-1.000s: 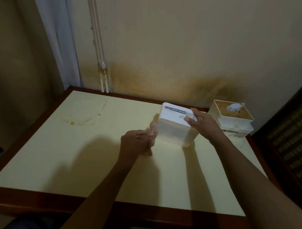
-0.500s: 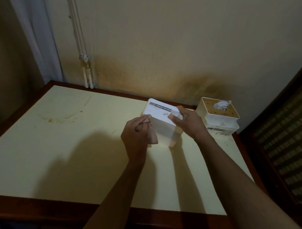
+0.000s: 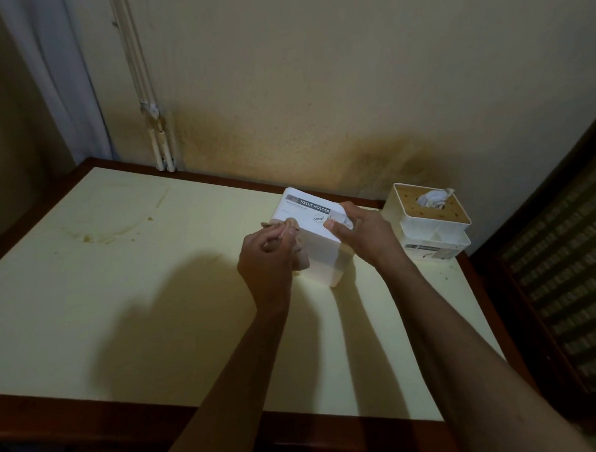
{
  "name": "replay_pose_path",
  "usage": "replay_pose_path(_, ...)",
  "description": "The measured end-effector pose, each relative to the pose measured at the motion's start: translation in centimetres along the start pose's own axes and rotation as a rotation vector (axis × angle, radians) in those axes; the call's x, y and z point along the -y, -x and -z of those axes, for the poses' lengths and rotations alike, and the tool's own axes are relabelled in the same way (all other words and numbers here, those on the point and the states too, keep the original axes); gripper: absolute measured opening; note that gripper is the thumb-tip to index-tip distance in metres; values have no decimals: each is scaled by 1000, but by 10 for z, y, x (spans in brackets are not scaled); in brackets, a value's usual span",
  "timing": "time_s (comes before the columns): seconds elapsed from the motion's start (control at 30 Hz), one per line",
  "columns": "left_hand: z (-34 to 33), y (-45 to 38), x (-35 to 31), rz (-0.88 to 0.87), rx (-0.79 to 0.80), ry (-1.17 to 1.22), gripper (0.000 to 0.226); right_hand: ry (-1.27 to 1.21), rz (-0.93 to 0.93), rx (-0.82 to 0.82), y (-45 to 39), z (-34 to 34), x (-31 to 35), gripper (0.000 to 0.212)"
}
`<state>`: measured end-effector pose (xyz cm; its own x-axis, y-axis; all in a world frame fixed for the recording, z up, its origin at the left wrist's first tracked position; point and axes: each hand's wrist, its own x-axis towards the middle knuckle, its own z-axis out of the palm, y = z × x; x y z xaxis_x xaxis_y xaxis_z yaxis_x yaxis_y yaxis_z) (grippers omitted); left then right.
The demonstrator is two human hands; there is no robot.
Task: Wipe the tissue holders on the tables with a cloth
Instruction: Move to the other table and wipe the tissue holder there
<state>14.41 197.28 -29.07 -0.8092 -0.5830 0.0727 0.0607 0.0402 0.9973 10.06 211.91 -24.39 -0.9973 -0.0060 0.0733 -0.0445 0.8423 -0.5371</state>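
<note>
Two tissue holders, one held (image 3: 319, 248), one with tissue (image 3: 433, 221), one cloth (image 3: 299, 256), one table (image 3: 123, 299).

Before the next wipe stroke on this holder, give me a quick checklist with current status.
1. Cloth gripped by left hand: ok.
2. Cloth touching the white tissue holder: ok.
3. Right hand steadying the holder: ok.
4. Holder sitting flat on the table: not ok, tipped.
5. Far side of holder clean: cannot tell.
6. Second tissue holder clear of the hands: ok.
</note>
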Motion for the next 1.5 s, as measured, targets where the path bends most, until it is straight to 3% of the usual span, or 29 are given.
replay_pose_path(0.2,-26,36,-2,21,54,46,15,59,-4,14,-5,3,0,36)
replay_pose_path(0.43,-36,53,6,-167,194,-94,13,-30,2,15,-7,6,-3,35)
replay_pose_path(0.67,8,-25,43,-18,3,-230,16,-25,17,7,-5,2,-4,37)
replay_pose_path(1.0,-27,18,67,36,125,-252,5,-20,-6,28,-10,1,-6,36)
replay_pose_path(1.1,-42,46,73,-49,234,-277,8,-34,-18,42,-10,3,-7,37)
replay_pose_path(1.2,-47,60,86,-334,546,-475,11,-48,-5,43,-10,2,-9,36)
replay_pose_path(1.27,-38,51,86,-426,700,-533,9,-52,8,31,-10,0,-11,35)
replay_pose_path(1.43,23,-27,80,-452,542,-640,2,-132,4,41,-13,-8,-17,28)
replay_pose_path(1.5,46,-57,76,-409,550,-736,11,-174,-11,45,-13,-11,-18,27)
